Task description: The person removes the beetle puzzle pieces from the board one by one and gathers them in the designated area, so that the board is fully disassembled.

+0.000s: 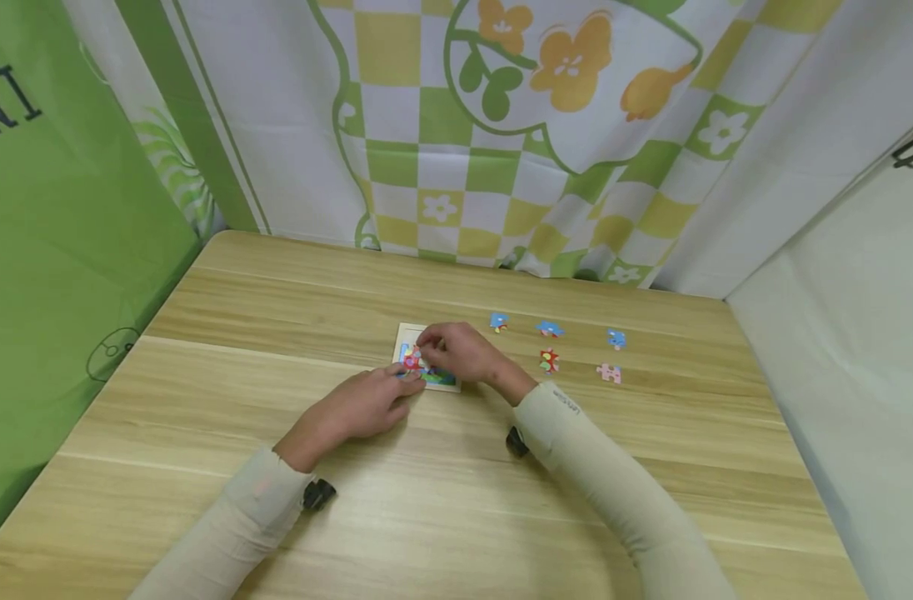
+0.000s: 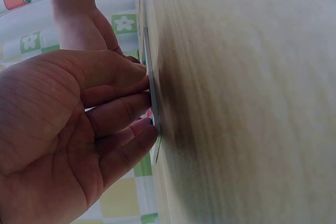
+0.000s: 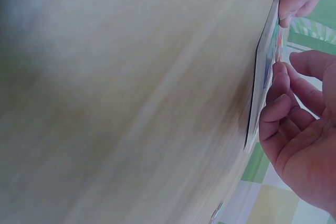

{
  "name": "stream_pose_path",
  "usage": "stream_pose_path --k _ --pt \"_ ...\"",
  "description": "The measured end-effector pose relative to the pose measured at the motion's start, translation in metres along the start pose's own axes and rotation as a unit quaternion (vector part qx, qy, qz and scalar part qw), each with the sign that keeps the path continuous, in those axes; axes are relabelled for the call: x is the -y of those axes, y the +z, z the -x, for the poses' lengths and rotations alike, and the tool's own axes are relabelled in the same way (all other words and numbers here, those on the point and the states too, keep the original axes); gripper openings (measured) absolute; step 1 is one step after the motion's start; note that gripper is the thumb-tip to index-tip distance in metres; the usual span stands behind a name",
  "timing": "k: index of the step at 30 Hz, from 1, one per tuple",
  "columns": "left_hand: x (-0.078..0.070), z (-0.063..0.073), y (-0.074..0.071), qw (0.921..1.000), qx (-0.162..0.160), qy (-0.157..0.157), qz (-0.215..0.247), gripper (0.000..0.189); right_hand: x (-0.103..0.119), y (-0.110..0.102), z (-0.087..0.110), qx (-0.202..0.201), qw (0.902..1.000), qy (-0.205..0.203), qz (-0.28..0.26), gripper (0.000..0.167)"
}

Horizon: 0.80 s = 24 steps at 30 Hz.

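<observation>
A small jigsaw puzzle in a pale wooden tray (image 1: 407, 330) lies flat on the table. Its picture shows blue, red and green parts, with a red puzzle piece (image 1: 411, 362) at the left; the hands cover much of the rest. My left hand (image 1: 366, 403) rests its fingertips on the tray's near left edge. Over the tray's right side, my right hand (image 1: 460, 350) touches the picture with its fingertips. In the right wrist view, a gap shows between thumb and index finger of the right hand (image 3: 304, 124), and the other fingers bend loosely.
Loose pieces lie right of the tray: a blue one (image 1: 498, 320), another blue one (image 1: 550, 328), a third blue one (image 1: 616, 337), a red one (image 1: 550, 359) and a pink one (image 1: 610, 372). A patterned curtain (image 1: 441, 175) hangs behind the wooden table (image 1: 426, 517).
</observation>
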<state>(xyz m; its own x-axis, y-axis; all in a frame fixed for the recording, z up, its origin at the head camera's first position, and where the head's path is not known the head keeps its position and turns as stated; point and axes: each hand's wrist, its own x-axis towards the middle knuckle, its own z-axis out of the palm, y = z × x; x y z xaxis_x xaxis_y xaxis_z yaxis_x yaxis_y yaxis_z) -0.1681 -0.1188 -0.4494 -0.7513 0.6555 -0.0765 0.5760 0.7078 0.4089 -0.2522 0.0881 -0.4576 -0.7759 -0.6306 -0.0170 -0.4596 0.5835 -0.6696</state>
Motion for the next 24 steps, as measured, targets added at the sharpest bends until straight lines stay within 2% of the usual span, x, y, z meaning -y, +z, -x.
stream_pose_path --k 10,18,24 --pt "-0.0001 -0.0007 -0.0006 1.0000 -0.003 0.007 -0.006 0.041 0.0051 0.0027 -0.0042 -0.041 0.9986 0.014 0.030 0.009" --pt "-0.0005 -0.0013 -0.0006 1.0000 0.000 0.005 -0.005 0.040 0.0072 0.0046 -0.0048 -0.050 0.9975 0.034 0.036 0.007" --pt "-0.0003 -0.0011 -0.0007 0.9999 -0.003 0.008 -0.012 0.040 0.0065 0.0053 -0.0033 -0.052 0.9976 0.033 0.031 0.009"
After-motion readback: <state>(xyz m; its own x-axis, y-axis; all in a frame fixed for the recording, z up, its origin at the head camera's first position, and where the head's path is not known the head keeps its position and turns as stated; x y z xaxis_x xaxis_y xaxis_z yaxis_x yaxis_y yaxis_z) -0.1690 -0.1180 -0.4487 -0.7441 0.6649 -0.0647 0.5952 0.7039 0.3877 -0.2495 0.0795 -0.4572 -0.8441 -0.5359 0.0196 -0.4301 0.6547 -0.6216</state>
